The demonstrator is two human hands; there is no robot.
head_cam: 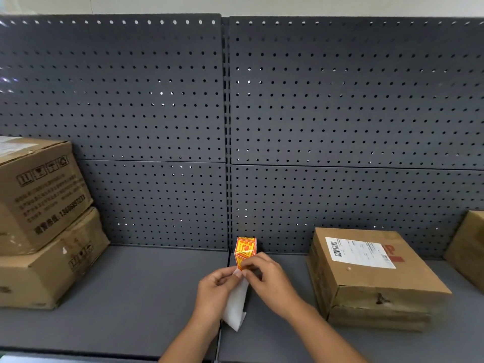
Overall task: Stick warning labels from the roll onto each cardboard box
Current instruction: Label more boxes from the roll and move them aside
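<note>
In front of me, over the shelf's middle, both hands hold a strip of orange-and-yellow warning labels (245, 248). White backing paper (237, 305) hangs down from it. My left hand (216, 290) pinches the backing just below the labels. The fingertips of my right hand (269, 279) pinch the lower edge of a label. A flat cardboard box (366, 281) with a white shipping label lies to the right. Two stacked cardboard boxes (39, 218) stand at the left. The roll itself is not visible.
The dark grey shelf (146, 297) runs across the view, backed by a perforated metal panel (340, 113). The corner of another cardboard box (468, 244) shows at the far right edge. A seam between shelf sections runs under my hands.
</note>
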